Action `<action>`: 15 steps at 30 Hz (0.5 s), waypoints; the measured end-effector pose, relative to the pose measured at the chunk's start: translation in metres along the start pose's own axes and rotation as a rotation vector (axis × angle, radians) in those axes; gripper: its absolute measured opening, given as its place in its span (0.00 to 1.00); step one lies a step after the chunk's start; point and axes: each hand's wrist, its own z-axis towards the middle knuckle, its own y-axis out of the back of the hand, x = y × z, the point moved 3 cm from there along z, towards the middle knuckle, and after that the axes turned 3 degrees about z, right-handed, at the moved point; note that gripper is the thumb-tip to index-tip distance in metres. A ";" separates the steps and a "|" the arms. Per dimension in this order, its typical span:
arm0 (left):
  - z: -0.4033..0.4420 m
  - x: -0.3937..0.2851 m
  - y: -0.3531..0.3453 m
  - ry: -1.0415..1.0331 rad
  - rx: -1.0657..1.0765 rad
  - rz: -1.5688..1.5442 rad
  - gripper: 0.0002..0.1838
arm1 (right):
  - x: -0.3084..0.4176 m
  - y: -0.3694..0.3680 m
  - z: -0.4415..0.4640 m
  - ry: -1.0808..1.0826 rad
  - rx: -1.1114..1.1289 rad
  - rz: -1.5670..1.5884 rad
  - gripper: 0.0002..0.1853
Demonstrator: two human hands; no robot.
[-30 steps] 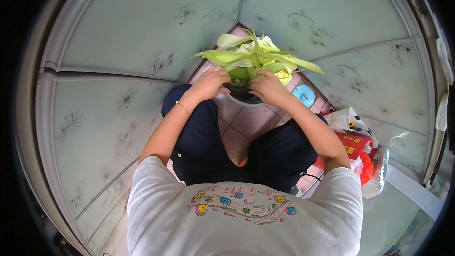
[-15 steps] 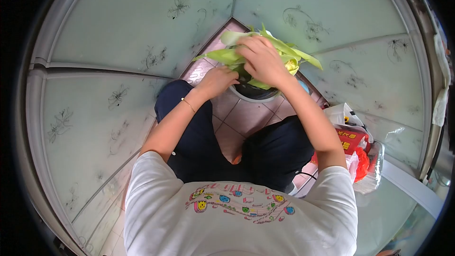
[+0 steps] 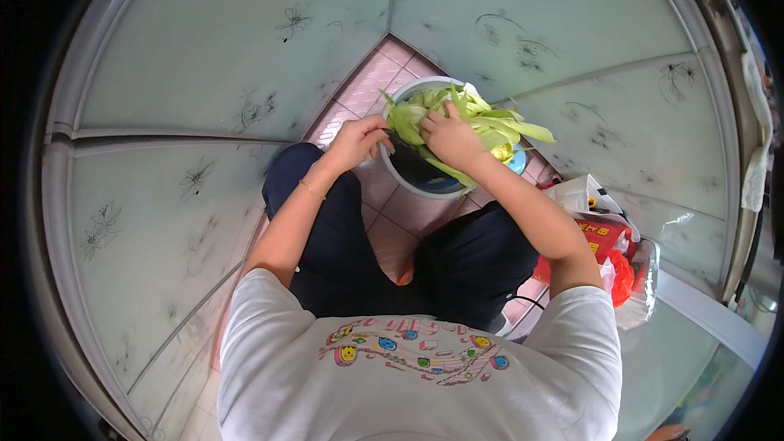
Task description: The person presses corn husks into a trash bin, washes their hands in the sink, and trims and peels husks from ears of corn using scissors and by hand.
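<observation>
A round pale bin with a black bag inside stands on the floor between my knees. Green corn husks fill its far and right parts, some hanging over the rim. My left hand is at the bin's left rim, fingers pinched on the edge of the black bag. My right hand lies on the husks with bent fingers; whether it grips any of them is hidden.
Frosted panels with flower drawings meet in a corner beyond the bin. A light blue round object is partly hidden behind the husks. On the right lie a red package and plastic bags. Pink tiles cover the floor.
The husks have sunk lower into the bin, and more of its rim shows. My right hand reached up over the husks, then moved down with them. My left hand stayed near the left rim.
</observation>
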 end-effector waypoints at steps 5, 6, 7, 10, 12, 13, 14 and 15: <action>0.001 -0.004 0.012 -0.191 -0.068 0.055 0.06 | -0.001 0.006 -0.004 -0.017 0.024 0.075 0.10; 0.002 -0.008 0.014 -0.196 -0.040 0.119 0.06 | 0.003 0.011 -0.004 -0.010 0.054 0.121 0.10; 0.002 -0.013 0.017 -0.202 -0.015 0.185 0.07 | 0.006 0.016 -0.001 0.000 0.082 0.166 0.11; -0.002 -0.015 0.019 -0.165 0.045 0.262 0.08 | -0.003 0.041 0.019 -0.253 0.362 0.386 0.15; -0.006 -0.016 0.011 -0.150 0.081 0.256 0.08 | -0.022 0.022 0.037 -0.365 0.225 0.537 0.24; -0.006 -0.012 0.008 -0.112 0.084 0.279 0.08 | -0.023 0.013 0.049 -0.392 0.161 0.510 0.26; -0.005 -0.009 0.004 -0.085 0.062 0.231 0.08 | -0.023 0.004 0.058 -0.418 0.098 0.480 0.27; -0.003 -0.005 -0.001 -0.058 0.039 0.184 0.08 | -0.015 0.000 0.062 -0.409 0.157 0.362 0.26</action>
